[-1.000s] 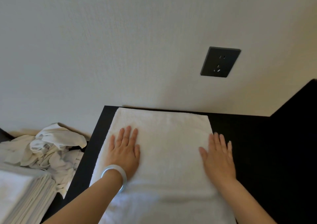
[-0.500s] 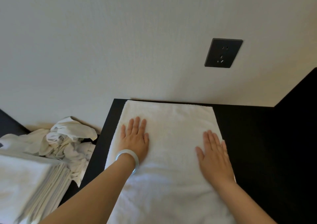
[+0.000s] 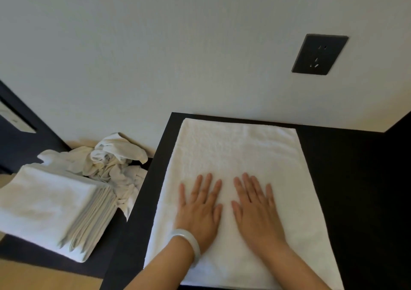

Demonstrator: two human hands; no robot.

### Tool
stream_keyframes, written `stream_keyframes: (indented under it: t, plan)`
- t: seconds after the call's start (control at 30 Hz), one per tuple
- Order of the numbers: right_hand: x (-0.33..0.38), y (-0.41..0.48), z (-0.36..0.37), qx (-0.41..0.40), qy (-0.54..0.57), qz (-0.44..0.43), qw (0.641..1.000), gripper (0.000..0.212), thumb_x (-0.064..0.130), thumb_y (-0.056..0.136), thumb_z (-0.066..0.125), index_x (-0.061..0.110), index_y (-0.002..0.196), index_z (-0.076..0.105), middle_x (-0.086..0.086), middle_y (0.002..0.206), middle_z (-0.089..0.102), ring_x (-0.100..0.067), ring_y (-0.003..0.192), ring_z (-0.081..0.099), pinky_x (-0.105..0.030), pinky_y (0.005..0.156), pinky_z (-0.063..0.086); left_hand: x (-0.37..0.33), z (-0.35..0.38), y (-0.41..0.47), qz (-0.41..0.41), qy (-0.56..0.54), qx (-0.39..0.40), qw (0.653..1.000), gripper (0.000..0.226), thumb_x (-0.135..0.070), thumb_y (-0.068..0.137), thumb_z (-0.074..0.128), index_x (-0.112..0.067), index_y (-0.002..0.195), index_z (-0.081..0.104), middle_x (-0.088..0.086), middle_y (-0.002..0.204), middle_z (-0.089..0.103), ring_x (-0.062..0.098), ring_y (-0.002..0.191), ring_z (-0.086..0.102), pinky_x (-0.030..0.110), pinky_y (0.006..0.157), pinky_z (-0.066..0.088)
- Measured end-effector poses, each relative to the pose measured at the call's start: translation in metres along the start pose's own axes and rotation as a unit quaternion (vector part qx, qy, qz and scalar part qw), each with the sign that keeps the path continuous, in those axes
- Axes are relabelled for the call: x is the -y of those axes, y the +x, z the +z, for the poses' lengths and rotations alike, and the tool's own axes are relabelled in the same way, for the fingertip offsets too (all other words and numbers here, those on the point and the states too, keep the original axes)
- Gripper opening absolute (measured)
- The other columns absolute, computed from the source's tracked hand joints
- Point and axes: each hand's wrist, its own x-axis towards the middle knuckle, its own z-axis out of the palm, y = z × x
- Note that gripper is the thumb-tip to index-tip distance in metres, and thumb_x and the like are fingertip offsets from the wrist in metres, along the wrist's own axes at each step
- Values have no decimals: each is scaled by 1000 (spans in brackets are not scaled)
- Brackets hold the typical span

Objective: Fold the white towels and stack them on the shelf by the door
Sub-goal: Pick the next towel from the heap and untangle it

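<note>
Towel [image 3: 240, 151], white, terry: lying flat as a rectangle on the black tabletop [image 3: 355, 178], directly under both hands and reaching past the fingertips toward the wall.

Left hand [image 3: 200, 209]: resting palm-down on the towel, fingers straight and slightly spread, gripping nothing. A pale bangle [image 3: 189, 243] is sitting on its wrist.

Right hand [image 3: 255, 212]: lying just beside the left, thumbs near but apart, likewise flat with straight fingers, pressing on the cloth.

Stack of folded white towels [image 3: 49, 203]: sitting well to the left of the left hand on a separate dark surface [image 3: 97, 265], its edges blurred.

Heap of crumpled white cloth [image 3: 113, 160]: lying beyond that stack, left of the fingertips and farther off.

Wall [image 3: 155, 45], off-white: standing behind the tabletop.

Black socket plate [image 3: 319, 54]: hanging on the wall, above and to the right of the right hand.
</note>
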Motion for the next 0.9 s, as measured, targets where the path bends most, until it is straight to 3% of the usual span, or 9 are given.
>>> stream_keyframes:
  t: [0.1,0.2,0.27,0.33,0.4,0.47,0.53,0.73,0.9]
  plan:
    - [-40,-25,0,-20,-14,58,998,64,48,99,19,19,156,26,-2,162,23,-17,150,19,-41,120,5,39,-3,-14,-42,4,9,999,60,-47,98,22,-28,154,27,0,161,23,24,148,22,54,114,13]
    - [-72,-46,-14,2,-20,123,992,68,56,97,-8,24,157,-5,3,165,-7,-12,151,-11,-39,124,-5,68,-7,-21,-93,-32,14,995,67,-58,91,-5,-36,154,-8,-8,163,-12,18,149,-15,48,121,-8]
    - [-80,-56,-20,21,-11,154,988,72,60,91,-18,25,153,-18,5,163,-19,-10,147,-24,-40,123,-11,65,-14,-26,-99,-42,4,994,70,-59,92,-6,-31,156,-2,-3,164,-6,21,150,-11,48,121,-5]
    - [-71,-59,-23,14,6,133,991,75,63,90,-11,24,155,-13,4,164,-15,-10,147,-24,-37,122,-15,44,-19,-33,-36,-20,4,999,67,-56,99,6,-24,157,15,4,164,11,28,151,8,51,118,6]
    - [-56,-65,-20,48,47,38,997,73,64,95,7,27,158,-1,5,165,-4,-6,150,-16,-34,121,-12,19,-18,-43,88,-25,10,996,62,-54,102,17,-25,156,20,4,164,16,28,149,17,50,114,12]
    - [-51,-72,-16,83,27,-55,995,68,63,100,15,31,158,5,6,166,2,-6,151,-8,-35,120,-6,6,-15,-53,178,-5,42,983,64,-58,102,21,-28,157,15,1,164,13,26,150,17,49,113,12]
    - [-64,-78,-16,98,12,-90,991,69,68,98,15,37,157,-3,12,165,-8,-4,150,-12,-33,120,-9,13,-18,-55,219,7,57,974,67,-63,101,23,-30,157,8,-2,165,4,22,151,8,48,115,7]
    - [-115,-99,-39,155,7,-138,978,78,78,92,21,49,146,-27,26,151,-40,4,141,-33,-24,116,-23,59,-28,-72,268,12,91,959,85,-75,92,32,-29,158,5,-3,165,-3,22,152,-3,51,117,-1]
    - [-135,-107,-45,199,124,-135,963,88,76,83,53,58,149,-2,35,154,-25,5,144,-24,-19,115,-22,90,-29,-85,208,-46,93,973,95,-83,84,39,-37,156,0,-10,164,-14,19,151,-14,49,118,-12]
